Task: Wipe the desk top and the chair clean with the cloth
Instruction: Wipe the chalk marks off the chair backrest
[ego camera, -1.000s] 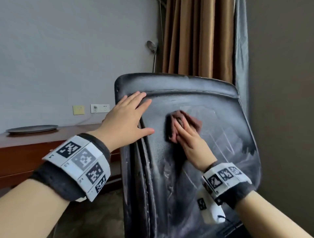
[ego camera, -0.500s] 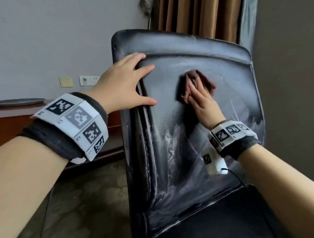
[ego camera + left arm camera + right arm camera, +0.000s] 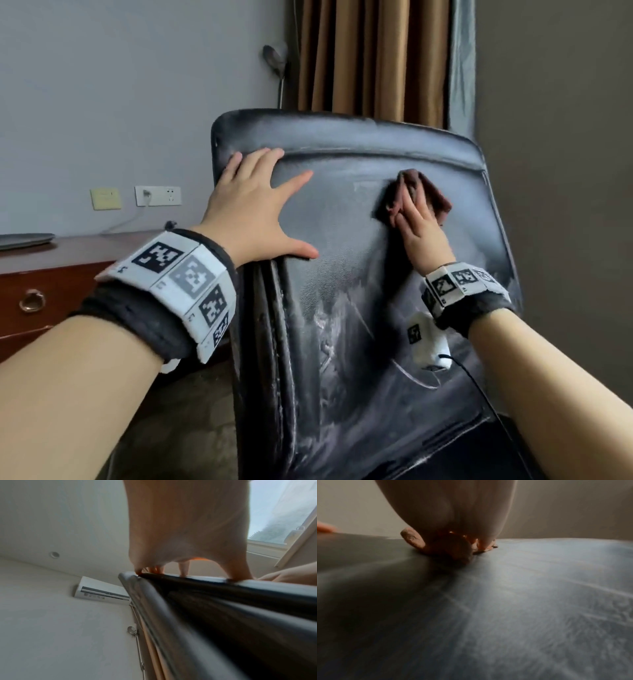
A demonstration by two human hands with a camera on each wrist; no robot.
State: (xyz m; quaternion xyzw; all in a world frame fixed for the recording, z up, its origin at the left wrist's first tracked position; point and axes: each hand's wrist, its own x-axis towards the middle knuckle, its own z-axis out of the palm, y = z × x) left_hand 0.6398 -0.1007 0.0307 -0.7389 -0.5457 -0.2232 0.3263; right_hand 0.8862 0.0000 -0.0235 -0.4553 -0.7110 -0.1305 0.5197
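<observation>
- Black leather-look chair (image 3: 342, 308) fills the middle of the scene, its backrest facing the person; pale grey dust clouds much of it, thickest along the top edge, the right side and the lower half, with streaks crossing the lower panel.
- Darker, cleaner-looking leather shows in the upper middle of the backrest, between the two hands, which suggests the wiping of the chair is under way but well short of done. The right wrist view shows the same split: dark surface to the left of the cloth, a dusty haze to the right of it.
- Wooden tabletop (image 3: 68, 245) stands at far left against the wall, a grey dish on it; whether it has been wiped cannot be told from here.
- Left hand (image 3: 253, 216) lies flat on the upper left of the backrest, fingers (image 3: 270, 157) spread and straight and thumb out, holding nothing; it appears to be steadying the chair. The left wrist view has the fingertips touching the backrest's edge.
- Right hand (image 3: 416, 228) presses the cloth against the upper right of the backrest, fingers extended side by side on top of it rather than wrapped round it.
- Reddish-brown cloth (image 3: 433, 198), bunched into a small wad, sits under and just beyond those fingers, in contact with the leather.
- By this reading, the dusty top edge, right side, lower backrest and the seat, barely in view at near right, are left to do.
</observation>
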